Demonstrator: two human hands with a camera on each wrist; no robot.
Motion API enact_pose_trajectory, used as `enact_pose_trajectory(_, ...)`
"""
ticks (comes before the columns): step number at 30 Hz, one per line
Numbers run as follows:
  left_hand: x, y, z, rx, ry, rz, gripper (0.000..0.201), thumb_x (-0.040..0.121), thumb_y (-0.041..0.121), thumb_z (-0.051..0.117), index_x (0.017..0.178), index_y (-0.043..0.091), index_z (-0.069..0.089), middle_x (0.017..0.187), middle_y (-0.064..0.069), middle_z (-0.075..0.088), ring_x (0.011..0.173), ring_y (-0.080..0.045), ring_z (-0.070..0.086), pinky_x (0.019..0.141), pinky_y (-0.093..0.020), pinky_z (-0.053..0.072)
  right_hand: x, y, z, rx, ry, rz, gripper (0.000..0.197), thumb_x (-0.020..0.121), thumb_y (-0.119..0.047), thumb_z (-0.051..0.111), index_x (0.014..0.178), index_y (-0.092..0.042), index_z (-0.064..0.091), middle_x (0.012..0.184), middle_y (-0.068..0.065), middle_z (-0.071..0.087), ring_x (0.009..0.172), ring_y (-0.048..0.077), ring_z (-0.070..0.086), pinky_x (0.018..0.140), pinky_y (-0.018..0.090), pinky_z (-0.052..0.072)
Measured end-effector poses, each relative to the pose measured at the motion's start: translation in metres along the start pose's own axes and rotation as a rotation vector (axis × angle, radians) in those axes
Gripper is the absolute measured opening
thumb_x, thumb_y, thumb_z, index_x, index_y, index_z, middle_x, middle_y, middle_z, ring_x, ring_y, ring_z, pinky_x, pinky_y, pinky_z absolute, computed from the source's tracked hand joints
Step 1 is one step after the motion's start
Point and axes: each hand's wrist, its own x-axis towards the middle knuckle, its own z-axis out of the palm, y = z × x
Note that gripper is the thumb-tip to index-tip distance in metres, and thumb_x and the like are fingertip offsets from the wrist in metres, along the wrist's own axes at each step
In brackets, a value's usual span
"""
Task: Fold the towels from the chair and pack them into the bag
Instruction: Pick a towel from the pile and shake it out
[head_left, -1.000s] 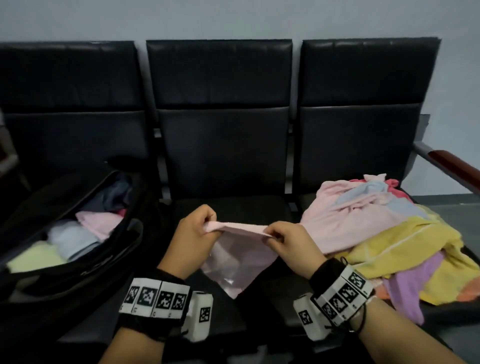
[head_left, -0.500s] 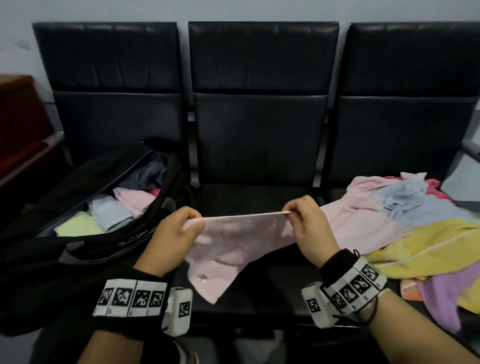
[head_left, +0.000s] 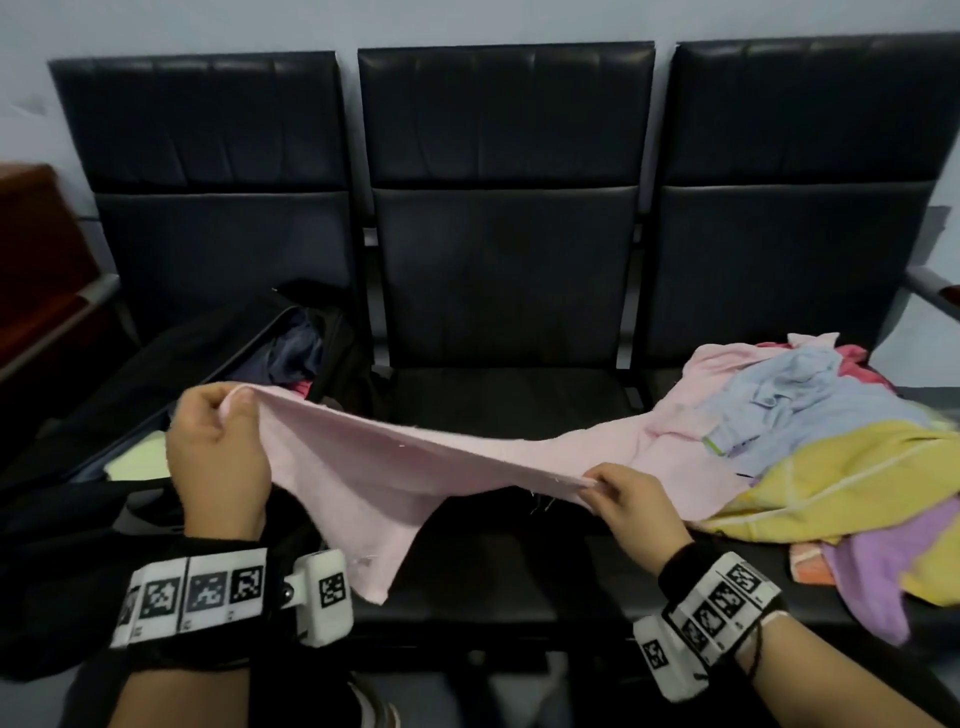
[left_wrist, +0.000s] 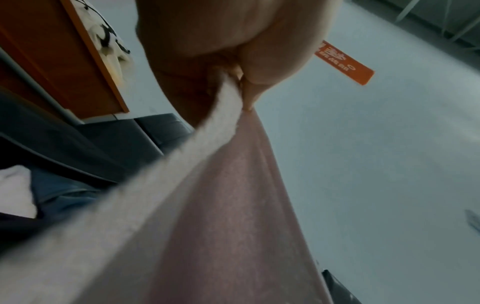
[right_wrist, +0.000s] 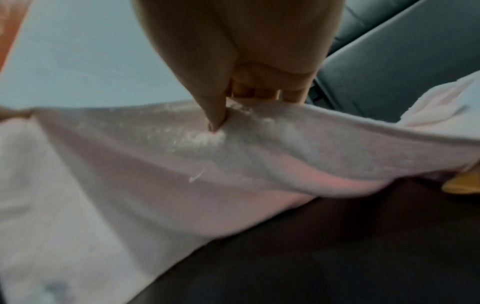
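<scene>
Pink towel (head_left: 374, 483): held over the middle seat, top edge pulled into a long sloping line; a second ago I had it bunched short between the hands, so it is now spread much wider.
Left hand (head_left: 218, 457): fingers and thumb curled tight, pinching the towel's far-left corner, raised above the bag's mouth.
Right hand (head_left: 631, 501): thumb and fingers pinching the same edge, lower and nearer, close to the pile; it has moved right as the left went left.
Loose end: one corner hangs down near the front of the seat; the right stretch of cloth seems to run on toward the pile, and I cannot tell if it is free.
Bag (head_left: 130, 395): open on the left seat, folded towels inside.
Towel pile (head_left: 831, 441): right seat, pink, blue, yellow and purple, unfolded.
Bench (head_left: 498, 395): three dark seats; the middle seat is bare under the towel.
Meaning for the task: I judge the towel is opened out ready for its first fold; packing comes after, and most of the pile remains.
</scene>
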Motion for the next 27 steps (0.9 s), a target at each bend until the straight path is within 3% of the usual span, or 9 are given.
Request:
enact_pose_trajectory(4, -0.018, -0.005, 0.016, 0.005, -0.175, -0.102, 0.015, 0.091, 0.018, 0.062, 0.077, 0.023, 0.066, 0.078, 0.003, 0.066, 0.073, -0.013, 0.058, 0.076, -0.035, 0.048, 0.008, -0.027, -0.008, 0.253, 0.021, -0.065, 0.022, 0.092, -0.019, 0.067, 0.075, -0.031, 0.062, 0.066, -0.019, 0.060, 0.062, -0.003, 0.053, 0.060, 0.010, 0.038)
enact_pose_trajectory(8, -0.051, 0.010, 0.047, 0.026, -0.460, -0.066, 0.029, 0.093, 0.002, 0.056, 0.092, 0.028, 0.068, 0.082, 0.007, 0.068, 0.068, 0.000, 0.058, 0.067, -0.018, 0.046, 0.014, -0.053, -0.007, 0.398, -0.065, -0.068, 0.014, 0.093, -0.020, 0.065, 0.080, -0.024, 0.067, 0.064, -0.017, 0.062, 0.061, -0.003, 0.055, 0.059, 0.011, 0.040)
enact_pose_trajectory(11, -0.075, 0.028, 0.065, 0.048, -0.728, 0.055, 0.036, 0.095, -0.004, 0.050, 0.102, 0.024, 0.072, 0.100, 0.008, 0.072, 0.088, 0.002, 0.064, 0.081, -0.013, 0.048, 0.012, -0.066, -0.008, 0.441, -0.110, -0.097, 0.009, 0.094, -0.021, 0.065, 0.086, -0.024, 0.070, 0.078, -0.010, 0.070, 0.074, 0.000, 0.062, 0.068, 0.015, 0.045)
enact_pose_trajectory(13, -0.088, 0.039, 0.075, 0.079, -0.898, 0.078, 0.035, 0.096, -0.001, 0.049, 0.106, 0.022, 0.074, 0.108, 0.007, 0.070, 0.099, -0.001, 0.065, 0.089, -0.021, 0.053, 0.010, -0.073, -0.011, 0.453, -0.156, -0.126, 0.009, 0.094, -0.022, 0.064, 0.088, -0.024, 0.071, 0.082, -0.007, 0.070, 0.077, 0.001, 0.063, 0.070, 0.015, 0.047)
enact_pose_trajectory(14, -0.093, 0.044, 0.080, 0.101, -0.983, 0.098, 0.033, 0.096, 0.002, 0.052, 0.112, 0.021, 0.073, 0.110, 0.007, 0.068, 0.102, -0.004, 0.064, 0.090, -0.025, 0.054, 0.009, -0.075, -0.013, 0.447, -0.179, -0.150, 0.010, 0.095, -0.021, 0.064, 0.089, -0.024, 0.071, 0.083, -0.006, 0.070, 0.078, 0.002, 0.063, 0.071, 0.015, 0.047)
enact_pose_trajectory(17, -0.106, 0.052, 0.090, 0.121, -1.156, 0.196, 0.032, 0.091, 0.017, 0.067, 0.122, 0.026, 0.070, 0.111, 0.008, 0.064, 0.111, -0.001, 0.059, 0.095, -0.019, 0.047, 0.006, -0.081, -0.019, 0.472, -0.234, -0.196, 0.014, 0.094, -0.015, 0.064, 0.088, -0.025, 0.072, 0.081, -0.010, 0.069, 0.075, 0.000, 0.062, 0.070, 0.012, 0.044)
enact_pose_trajectory(21, -0.111, 0.053, 0.094, 0.125, -1.102, 0.232, 0.014, 0.084, 0.028, 0.078, 0.098, 0.025, 0.079, 0.092, 0.009, 0.069, 0.095, 0.002, 0.065, 0.087, -0.022, 0.049, 0.003, -0.080, -0.024, 0.513, -0.254, -0.205, 0.018, 0.093, -0.005, 0.062, 0.096, -0.017, 0.076, 0.091, -0.009, 0.074, 0.086, 0.000, 0.066, 0.075, 0.009, 0.044)
enact_pose_trajectory(24, -0.114, 0.048, 0.097, 0.125, -1.030, 0.212, 0.007, 0.082, 0.028, 0.080, 0.082, 0.021, 0.078, 0.086, 0.011, 0.073, 0.091, 0.001, 0.067, 0.085, -0.026, 0.053, -0.002, -0.074, -0.024, 0.517, -0.245, -0.196, 0.015, 0.093, -0.016, 0.066, 0.097, -0.029, 0.073, 0.091, -0.009, 0.073, 0.086, 0.002, 0.066, 0.075, 0.013, 0.047)
enact_pose_trajectory(27, -0.112, 0.042, 0.097, 0.106, -0.886, 0.185, 0.011, 0.082, 0.025, 0.079, 0.073, 0.023, 0.073, 0.081, 0.017, 0.071, 0.083, 0.002, 0.067, 0.075, -0.016, 0.050, -0.007, -0.061, -0.019, 0.367, -0.211, -0.173, 0.012, 0.088, -0.024, 0.067, 0.090, -0.036, 0.068, 0.086, -0.011, 0.069, 0.081, 0.004, 0.064, 0.073, 0.017, 0.046)
